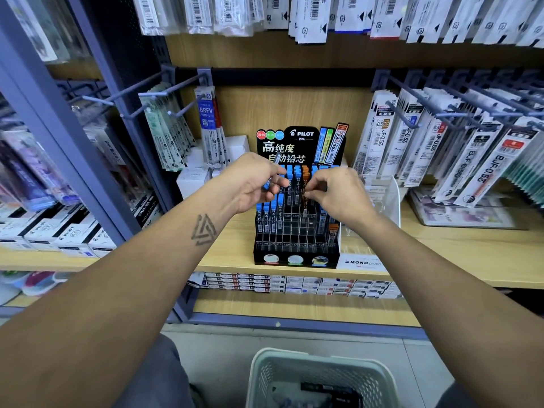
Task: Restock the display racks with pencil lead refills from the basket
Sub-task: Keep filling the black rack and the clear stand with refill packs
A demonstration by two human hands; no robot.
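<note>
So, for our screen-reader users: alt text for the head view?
Two hands work at a black Pilot lead display rack: the left hand grips blue-capped lead refills, the right hand pinches one over a slot.

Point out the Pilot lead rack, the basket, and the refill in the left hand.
Pilot lead rack (295, 260): head view, black front base.
basket (321, 365): head view, far rim.
refill (276, 160): head view, upper end above the left hand (256, 184) fingers.

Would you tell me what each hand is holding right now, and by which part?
The left hand grips blue-capped lead refill tubes around their middles. The right hand pinches an orange-capped refill partway down its body.
</note>
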